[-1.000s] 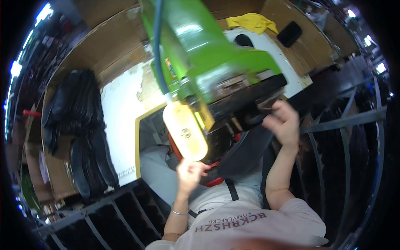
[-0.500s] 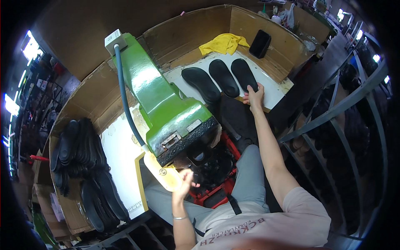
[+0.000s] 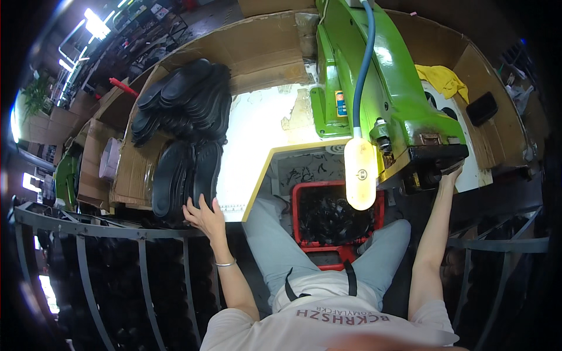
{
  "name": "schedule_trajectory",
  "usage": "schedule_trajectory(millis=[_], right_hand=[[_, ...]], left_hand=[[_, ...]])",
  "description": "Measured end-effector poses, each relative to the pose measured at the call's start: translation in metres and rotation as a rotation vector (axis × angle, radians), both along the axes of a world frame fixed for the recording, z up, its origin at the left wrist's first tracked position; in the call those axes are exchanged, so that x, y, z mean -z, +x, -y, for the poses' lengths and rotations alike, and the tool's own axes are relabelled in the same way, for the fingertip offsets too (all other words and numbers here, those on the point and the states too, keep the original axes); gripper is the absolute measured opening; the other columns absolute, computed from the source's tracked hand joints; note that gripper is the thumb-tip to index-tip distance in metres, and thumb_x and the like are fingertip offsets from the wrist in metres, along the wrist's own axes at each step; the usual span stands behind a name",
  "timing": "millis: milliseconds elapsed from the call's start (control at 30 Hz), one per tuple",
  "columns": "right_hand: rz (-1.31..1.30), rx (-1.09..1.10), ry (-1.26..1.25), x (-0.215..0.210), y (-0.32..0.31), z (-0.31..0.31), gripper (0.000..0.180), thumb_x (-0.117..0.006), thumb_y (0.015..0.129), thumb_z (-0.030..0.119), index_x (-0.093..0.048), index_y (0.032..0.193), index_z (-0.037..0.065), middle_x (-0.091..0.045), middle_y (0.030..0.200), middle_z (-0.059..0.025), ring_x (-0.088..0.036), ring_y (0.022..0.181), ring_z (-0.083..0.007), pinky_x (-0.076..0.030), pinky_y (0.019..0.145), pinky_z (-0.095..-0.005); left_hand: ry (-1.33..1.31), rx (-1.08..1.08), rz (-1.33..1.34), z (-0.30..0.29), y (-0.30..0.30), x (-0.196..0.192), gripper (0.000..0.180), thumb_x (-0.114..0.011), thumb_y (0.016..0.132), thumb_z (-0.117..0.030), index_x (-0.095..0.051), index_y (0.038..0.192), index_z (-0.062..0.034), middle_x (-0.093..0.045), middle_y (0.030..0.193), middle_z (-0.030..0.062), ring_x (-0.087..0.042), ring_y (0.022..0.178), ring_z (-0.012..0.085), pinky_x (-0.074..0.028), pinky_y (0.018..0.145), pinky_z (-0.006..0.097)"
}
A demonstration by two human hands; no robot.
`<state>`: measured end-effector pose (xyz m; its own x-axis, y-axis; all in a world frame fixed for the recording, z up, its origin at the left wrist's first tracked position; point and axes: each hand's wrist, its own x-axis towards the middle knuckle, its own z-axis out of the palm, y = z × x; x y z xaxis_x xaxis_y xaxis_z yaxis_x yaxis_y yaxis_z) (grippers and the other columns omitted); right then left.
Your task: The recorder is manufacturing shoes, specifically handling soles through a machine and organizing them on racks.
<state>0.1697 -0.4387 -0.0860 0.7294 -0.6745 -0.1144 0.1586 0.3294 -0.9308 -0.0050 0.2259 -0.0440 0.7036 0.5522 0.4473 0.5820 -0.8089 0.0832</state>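
At the far left, flat black rubber shoe soles (image 3: pixel 186 96) lie in a loose heap on a brown cardboard sheet (image 3: pixel 132 169). Two more soles (image 3: pixel 188 175) lie side by side at its near edge, with their long axis pointing away from the person. The left hand (image 3: pixel 202 214) touches the near ends of this pair with spread fingers; it is not closed around them. In the middle, a red plastic crate (image 3: pixel 336 219) full of dark scraps stands between the knees, under a pale oval lamp (image 3: pixel 360 173). To the right rises the big green metal machine (image 3: pixel 380 88). The right hand (image 3: pixel 451 174) reaches under its dark head (image 3: pixel 436 157), but I cannot tell if it grips something. The soles are directly in front of the left hand and well apart from the right one.
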Motion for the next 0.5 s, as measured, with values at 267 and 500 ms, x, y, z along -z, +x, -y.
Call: schedule_trajectory(millis=[267, 500], right_hand=[[0.047, -0.042, -0.137, -0.015, 0.03, -0.08, 0.049, -0.054, 0.091, 0.016, -0.034, 0.135, 0.007, -0.058, 0.094, -0.0136, -0.057, 0.076, -0.0211, -0.049, 0.064, -0.0296], [-0.061, -0.282, -0.043, 0.029, -0.026, -0.101, 0.041, -0.057, 0.087, 0.012, -0.047, 0.126, 0.004, -0.057, 0.112, -0.0089, -0.057, 0.1, -0.0206, -0.049, 0.083, -0.0308]], left_hand=[[-0.133, -0.065, 0.32, -0.02, -0.028, 0.013, 0.054, -0.079, 0.065, -0.029, -0.058, 0.106, -0.001, -0.05, 0.113, 0.0219, -0.043, 0.11, 0.0397, -0.035, 0.094, 0.047], [-0.88, 0.395, 0.658, 0.045, -0.045, -0.05, 0.068, -0.081, 0.06, -0.003, -0.045, 0.118, 0.0025, -0.054, 0.113, 0.0142, -0.053, 0.105, 0.022, -0.041, 0.096, 0.033]])
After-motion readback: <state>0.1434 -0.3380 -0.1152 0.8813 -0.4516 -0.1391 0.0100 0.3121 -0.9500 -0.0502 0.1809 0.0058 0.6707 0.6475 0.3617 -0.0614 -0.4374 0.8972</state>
